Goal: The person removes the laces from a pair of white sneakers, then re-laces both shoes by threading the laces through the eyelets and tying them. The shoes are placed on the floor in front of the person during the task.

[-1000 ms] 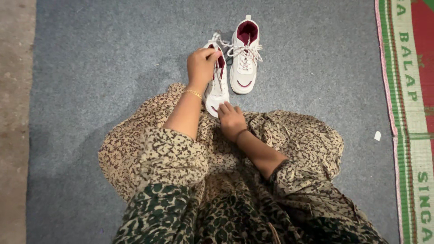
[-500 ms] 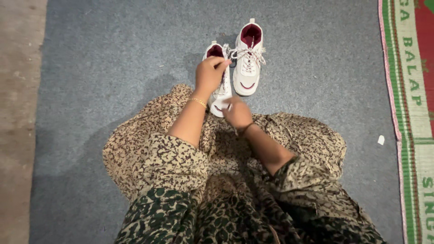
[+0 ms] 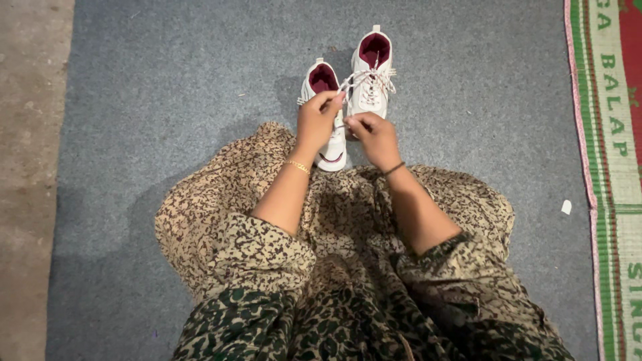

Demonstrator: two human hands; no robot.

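Two white sneakers with maroon linings stand side by side on the grey carpet [image 3: 167, 80], toes toward the person and heels away, so each shoe's long axis runs straight out from the lap. The left sneaker [image 3: 326, 107] sits just beyond the hem of the leopard-print skirt [image 3: 348, 207], directly under both hands; the right sneaker [image 3: 370, 73] stands touching or nearly touching it, a little farther out. The left hand [image 3: 317, 124] is pinched shut on a white shoelace [image 3: 348, 83] above the left sneaker's tongue. The right hand [image 3: 374, 134] is curled closed beside it, apparently pinching the lace's other end, though its fingers hide the contact. A striped woven mat [image 3: 612, 167] lies well apart at the right edge.
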